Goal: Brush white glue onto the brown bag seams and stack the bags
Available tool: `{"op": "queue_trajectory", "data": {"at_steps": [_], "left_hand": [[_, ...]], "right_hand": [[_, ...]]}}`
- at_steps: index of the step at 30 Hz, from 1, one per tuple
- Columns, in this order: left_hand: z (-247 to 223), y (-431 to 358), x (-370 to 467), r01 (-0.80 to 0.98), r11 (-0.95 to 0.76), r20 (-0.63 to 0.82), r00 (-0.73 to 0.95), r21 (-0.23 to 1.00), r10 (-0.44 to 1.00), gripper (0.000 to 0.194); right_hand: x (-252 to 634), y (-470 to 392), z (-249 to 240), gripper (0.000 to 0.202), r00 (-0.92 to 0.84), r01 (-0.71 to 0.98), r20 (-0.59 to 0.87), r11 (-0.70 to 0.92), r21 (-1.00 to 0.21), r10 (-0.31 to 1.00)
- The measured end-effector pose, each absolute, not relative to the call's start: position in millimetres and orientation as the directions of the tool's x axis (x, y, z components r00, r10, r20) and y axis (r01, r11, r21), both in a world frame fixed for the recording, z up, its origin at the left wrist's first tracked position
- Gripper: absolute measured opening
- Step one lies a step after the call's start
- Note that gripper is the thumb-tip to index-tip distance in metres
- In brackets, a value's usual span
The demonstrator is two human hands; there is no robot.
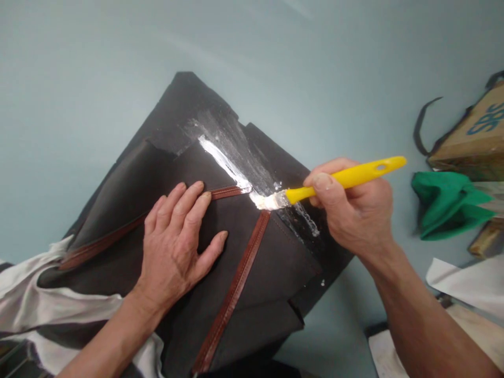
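My right hand (pixel 350 205) grips a brush (pixel 342 177) with a yellow handle. White paste coats its bristles, which touch the black leather piece (pixel 252 252) between two brown stitched straps. A thick white streak (pixel 222 160) of paste runs up and left from the bristles, beside a thinner greyish smear on the dark sheet (pixel 185 100) underneath. My left hand (pixel 177 236) lies flat on the leather with its fingers stretched out, the fingertips by the end of the upper brown strap (pixel 230 193). The longer brown strap (pixel 236 289) slants down toward the bottom edge.
The work lies on a pale blue-green table (pixel 334 68). At the right are a cardboard box (pixel 472 131) with blue letters, a dark strip (pixel 421 126), a green cloth (pixel 449 205) and white sheets (pixel 468 283). White lining fabric (pixel 74 307) bunches at the lower left.
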State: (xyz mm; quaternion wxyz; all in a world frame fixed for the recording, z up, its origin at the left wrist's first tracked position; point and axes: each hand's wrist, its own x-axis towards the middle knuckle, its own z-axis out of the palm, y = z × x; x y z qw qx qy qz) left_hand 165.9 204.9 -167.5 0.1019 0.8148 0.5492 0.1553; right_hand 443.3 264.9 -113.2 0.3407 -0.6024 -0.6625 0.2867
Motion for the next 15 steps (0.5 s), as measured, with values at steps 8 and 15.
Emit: {"op": "queue_trajectory", "data": {"at_steps": [8, 15], "left_hand": [[-162.5, 204.2, 168.3, 0.881, -0.338, 0.077, 0.332, 0.330, 0.940, 0.075], [-165.1, 204.2, 168.6, 0.876, -0.350, 0.105, 0.335, 0.331, 0.936, 0.075]], "right_hand": [[426.9, 271.6, -123.5, 0.030, 0.001, 0.512, 0.179, 0.153, -0.845, 0.984], [452.7, 256.4, -103.9, 0.030, -0.078, 0.582, 0.076, 0.107, -0.806, 0.994]]}}
